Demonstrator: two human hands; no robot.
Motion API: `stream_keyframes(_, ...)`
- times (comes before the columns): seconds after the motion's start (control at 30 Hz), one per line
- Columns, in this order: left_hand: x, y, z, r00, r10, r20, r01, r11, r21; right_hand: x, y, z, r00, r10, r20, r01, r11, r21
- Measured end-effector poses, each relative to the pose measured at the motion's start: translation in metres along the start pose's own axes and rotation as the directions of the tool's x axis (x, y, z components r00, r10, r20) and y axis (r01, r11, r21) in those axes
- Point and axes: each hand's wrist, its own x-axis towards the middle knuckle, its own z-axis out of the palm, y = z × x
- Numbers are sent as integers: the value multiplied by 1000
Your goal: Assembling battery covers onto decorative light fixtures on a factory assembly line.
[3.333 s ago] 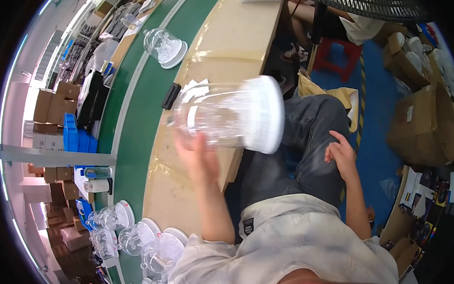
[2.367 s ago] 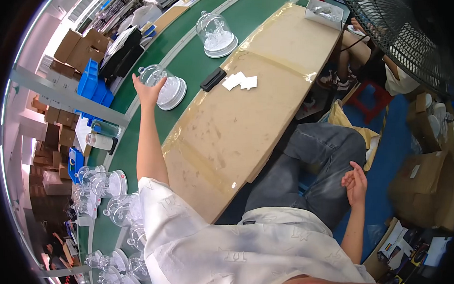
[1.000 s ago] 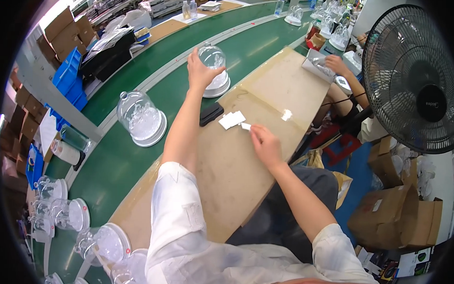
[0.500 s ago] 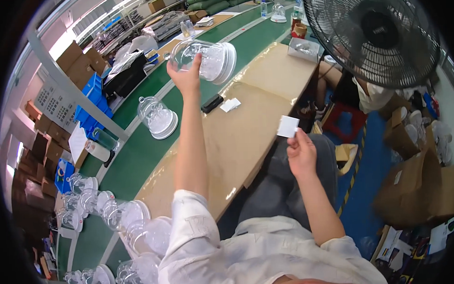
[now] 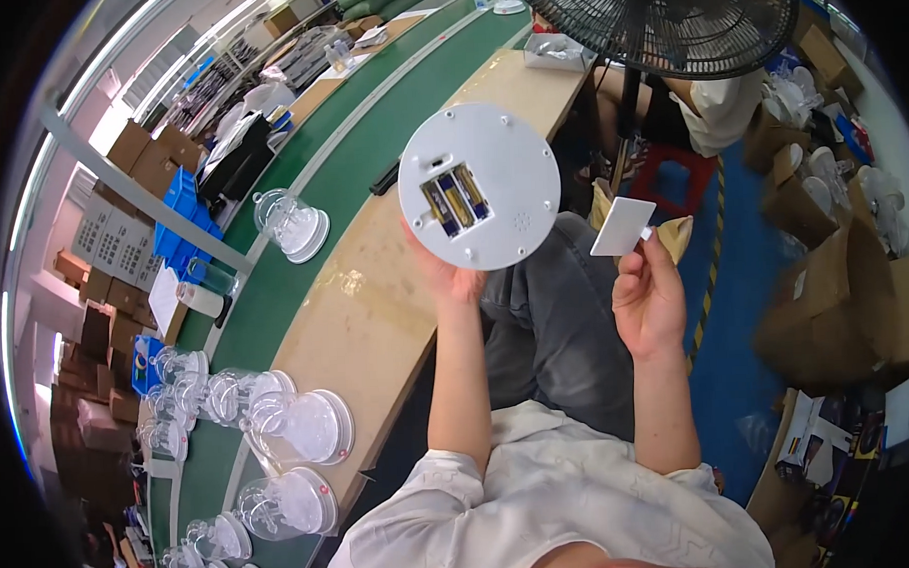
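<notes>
In my left hand (image 5: 448,274) is a clear-domed display ornament, turned so that its round white base (image 5: 516,172) faces me and hides the dome. A square compartment in the base lies uncovered, with batteries (image 5: 456,200) side by side inside. My right hand (image 5: 650,302) pinches a small white square battery cover (image 5: 623,226) by its tab, to the right of the base and apart from it. Partly behind the base, a black object (image 5: 385,176) rests on the tan tabletop (image 5: 360,287).
One domed ornament (image 5: 292,225) stands on the green belt (image 5: 246,321) beyond the table. Several more domes (image 5: 299,427) crowd the lower left. A black fan (image 5: 666,21) stands at upper right, near another person's sleeve (image 5: 721,112). Cardboard boxes (image 5: 836,301) line the right side.
My left hand has brought the ornament in from over the belt and turned its base toward me, showing the batteries. My right hand has shifted slightly right and up with the cover tilted.
</notes>
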Motion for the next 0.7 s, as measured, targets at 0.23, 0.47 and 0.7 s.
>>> stream_keyframes(0.23, -17, -20, -29, 997, -15, -77, 3, 988, -155, 27, 30, 17, 983, -66, 174, 78, 995, -62)
stream_keyframes(0.47, 2, -19, -66, 969, 50, -240, -35, 997, 67, 79, 54, 7, 985, -14, 173, 19, 999, -30)
stream_keyframes(0.7, 73, -47, -40, 944, 153, -293, -133, 987, 87, 126, 31, 33, 889, -344, 303, 404, 900, -161)
